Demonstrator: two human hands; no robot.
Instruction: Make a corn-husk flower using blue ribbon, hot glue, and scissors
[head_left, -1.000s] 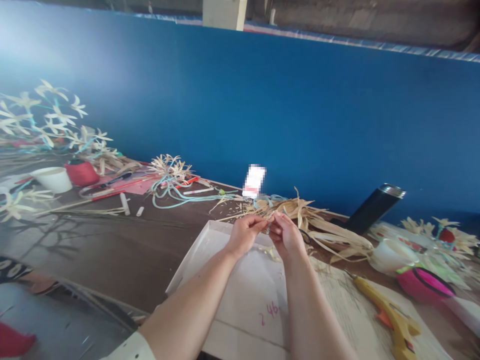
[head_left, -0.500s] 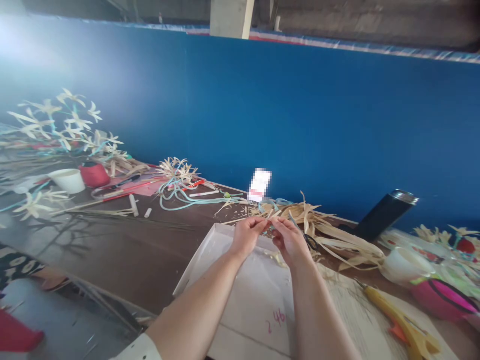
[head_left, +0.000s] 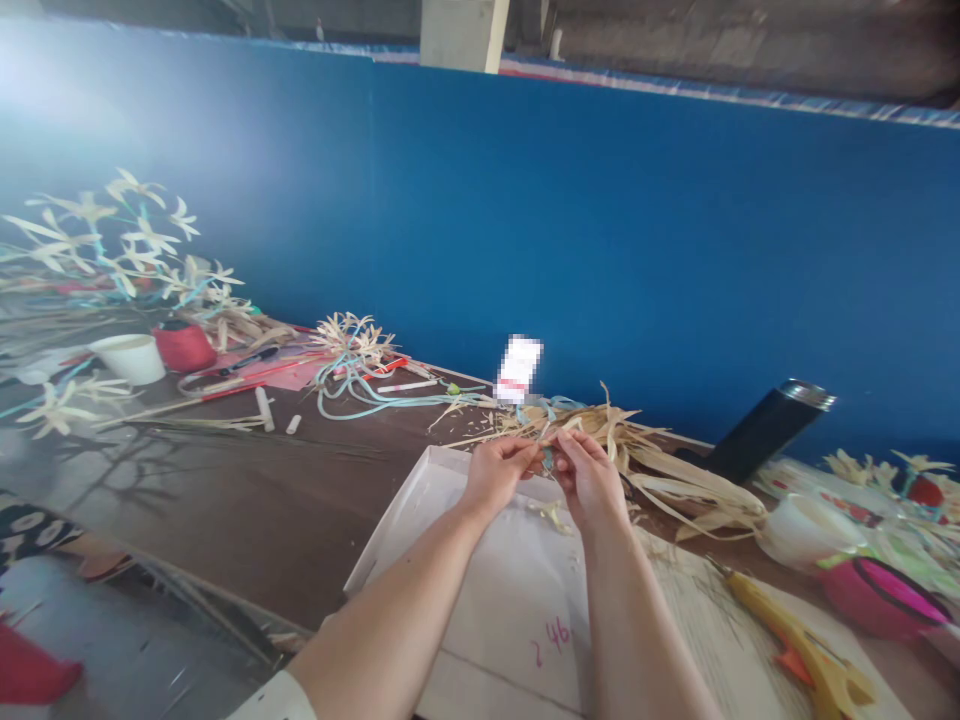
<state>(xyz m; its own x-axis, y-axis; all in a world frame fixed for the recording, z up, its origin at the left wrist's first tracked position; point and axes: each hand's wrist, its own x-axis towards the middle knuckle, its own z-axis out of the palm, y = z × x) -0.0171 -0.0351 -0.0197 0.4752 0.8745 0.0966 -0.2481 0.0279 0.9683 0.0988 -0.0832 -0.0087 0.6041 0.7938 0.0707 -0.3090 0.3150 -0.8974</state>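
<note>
Over the far end of a shallow white box point(head_left: 495, 590), my left hand point(head_left: 496, 472) and my right hand point(head_left: 591, 478) meet, fingertips almost touching. Both are closed in a pinch around a small pale husk piece point(head_left: 544, 436). A light blue bit point(head_left: 547, 459) shows just below it, between the fingers. The fingers hide most of this small work, so its exact shape is unclear. Behind my right hand lies a heap of dry corn husks point(head_left: 667, 470). Pale scraps point(head_left: 551, 515) rest inside the box.
A yellow glue gun point(head_left: 802, 640), a pink pouch point(head_left: 885, 598), a white cup point(head_left: 810, 530) and a dark tilted flask point(head_left: 776, 430) stand right. Light blue cords point(head_left: 375, 405), husk flowers point(head_left: 352, 340), a red spool point(head_left: 185, 346) and a marker point(head_left: 264, 410) lie left. A blue wall point(head_left: 465, 220) rises behind.
My right hand has shifted slightly, its fingers now higher and more bent. More of the light blue bit shows between the hands. The left hand has barely moved.
</note>
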